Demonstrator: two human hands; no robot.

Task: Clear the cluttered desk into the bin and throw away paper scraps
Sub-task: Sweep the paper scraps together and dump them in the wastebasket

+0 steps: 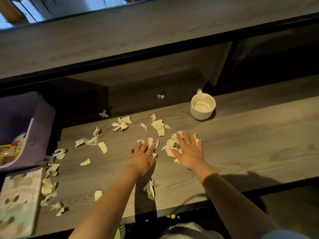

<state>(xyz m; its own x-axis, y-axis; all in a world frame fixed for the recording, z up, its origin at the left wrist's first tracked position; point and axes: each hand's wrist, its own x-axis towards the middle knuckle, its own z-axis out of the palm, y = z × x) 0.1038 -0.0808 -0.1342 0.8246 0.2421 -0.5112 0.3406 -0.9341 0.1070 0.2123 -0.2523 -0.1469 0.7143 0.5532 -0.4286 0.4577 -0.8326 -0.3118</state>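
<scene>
Nearest you, at 6 o'clock, one crumpled scrap lies on the tabletop just beside your left forearm, with a smaller one at 7 o'clock. At 8 o'clock a patterned box sits at the tabletop's left edge, and a strip of paper scraps runs along its right side.

At the centre your left hand lies palm down, its grip apart, fingers nearly straight, with the fingertips resting on a small cluster of scraps. Just beside it, toward 3 o'clock, your right hand lies palm down too, its grip apart and fingers spread, pressing on a larger heap of scraps. Neither hand holds anything.

More scraps lie scattered from 9 to 12 o'clock of your hands, touching nothing but the tabletop. At 9 o'clock the purple bin stands off the left end of the tabletop, with some colourful items inside, too blurred to name.

At 1 o'clock a white mug stands upright, well apart from the scraps. Farther back, at 11 and 12 o'clock, two stray scraps lie in the shadow under a shelf
</scene>
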